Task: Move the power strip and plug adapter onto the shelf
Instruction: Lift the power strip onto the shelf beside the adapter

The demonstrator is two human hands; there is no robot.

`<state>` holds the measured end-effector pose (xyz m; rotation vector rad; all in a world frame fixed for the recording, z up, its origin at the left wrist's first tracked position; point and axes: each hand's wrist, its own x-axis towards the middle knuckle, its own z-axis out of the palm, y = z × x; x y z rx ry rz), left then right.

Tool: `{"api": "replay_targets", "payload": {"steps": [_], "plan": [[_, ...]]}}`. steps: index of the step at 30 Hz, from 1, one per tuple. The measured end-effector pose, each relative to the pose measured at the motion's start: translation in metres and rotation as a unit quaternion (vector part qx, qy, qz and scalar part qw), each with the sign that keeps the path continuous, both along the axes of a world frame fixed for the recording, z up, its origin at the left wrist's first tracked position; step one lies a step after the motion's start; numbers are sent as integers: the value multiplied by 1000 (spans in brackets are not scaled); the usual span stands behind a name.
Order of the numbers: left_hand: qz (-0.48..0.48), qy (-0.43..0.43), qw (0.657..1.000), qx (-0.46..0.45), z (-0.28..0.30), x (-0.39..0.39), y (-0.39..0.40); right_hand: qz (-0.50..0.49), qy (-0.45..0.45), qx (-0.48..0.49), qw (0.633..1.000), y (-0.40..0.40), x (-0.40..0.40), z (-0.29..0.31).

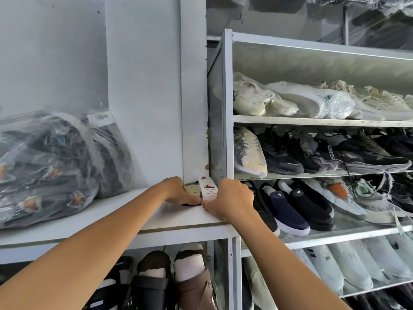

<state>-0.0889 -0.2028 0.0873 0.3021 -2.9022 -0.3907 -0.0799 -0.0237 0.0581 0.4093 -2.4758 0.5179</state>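
1. Nearest us, two bare forearms reach up from the bottom of the frame toward a white shelf [107,218], with sandals [154,285] stored in the compartment underneath.
2. We see the left hand [176,190] lying palm down on the shelf, fingers curled over a cream plug adapter [191,189], its fingertips pressed at the item's near end; the adapter rests on the shelf surface against the white pillar [193,86].
3. We see the right hand [230,199] closed round the near end of a white power strip [207,188], thumb on the left edge and knuckles over the right; the strip lies flat on the shelf, just beside the adapter and touching or nearly touching it.
4. Red rocker switches show on the strip's upper face, and its far end sits at the foot of the pillar.
5. To the left on the same shelf sits a clear plastic bag [58,166] of dark goods, well apart from the hands.
6. To the right stands a glass-sided rack [228,104] filled with rows of shoes [288,204].
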Motion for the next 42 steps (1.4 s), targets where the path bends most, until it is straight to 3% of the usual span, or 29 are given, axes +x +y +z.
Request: {"api": "replay_targets", "payload": {"steps": [21, 33, 42], "plan": [[27, -18, 999, -43, 5, -73, -8, -5, -2, 5, 1000, -1, -13, -3], [37, -40, 998, 21, 5, -96, -19, 4, -5, -11, 1000, -1, -18, -4], [24, -46, 999, 13, 9, -86, -16, -9, -10, 15, 1000, -3, -13, 0]]}}
